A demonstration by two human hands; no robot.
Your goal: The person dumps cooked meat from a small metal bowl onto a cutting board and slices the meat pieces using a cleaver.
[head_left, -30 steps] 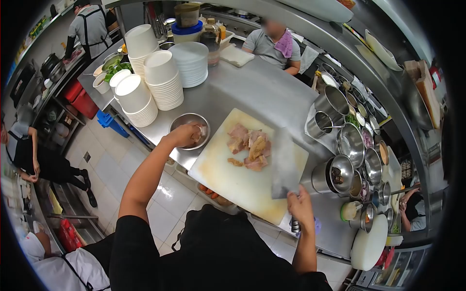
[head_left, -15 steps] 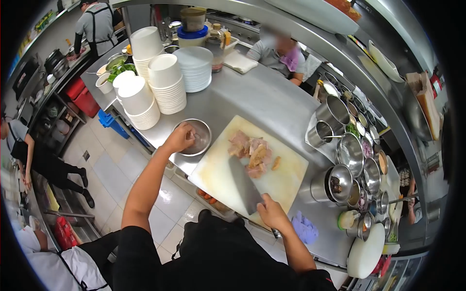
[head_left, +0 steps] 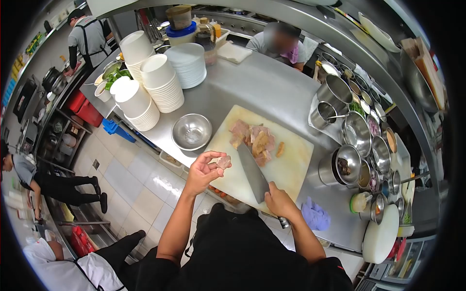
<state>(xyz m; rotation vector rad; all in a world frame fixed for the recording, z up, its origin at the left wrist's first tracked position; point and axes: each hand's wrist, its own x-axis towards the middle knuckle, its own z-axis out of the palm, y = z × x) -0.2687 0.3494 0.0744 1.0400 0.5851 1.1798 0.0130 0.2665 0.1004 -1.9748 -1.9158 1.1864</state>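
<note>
Between the thumb and fingers of my left hand (head_left: 201,173) is a small piece of raw chicken (head_left: 223,162), held up near the left edge of the white cutting board (head_left: 296,160). My right hand (head_left: 281,201) grips the handle of a cleaver (head_left: 252,175), whose broad blade lies over the board with its tip beside the meat. Several pieces of raw, pinkish chicken (head_left: 257,140) are heaped at the middle of the board. A steel bowl (head_left: 191,132) stands just left of the board, beyond my left hand.
Stacks of white tubs (head_left: 160,85) and clear lids (head_left: 187,65) stand at the back left. Steel pots and bowls (head_left: 349,160) crowd the right side. A purple cloth (head_left: 314,214) lies right of the board. One person (head_left: 281,43) is across the counter; others are at left.
My left hand has come from the steel bowl towards the board and now shows a chicken piece in its fingers. The cleaver stays in my right hand. The view has shifted slightly.
</note>
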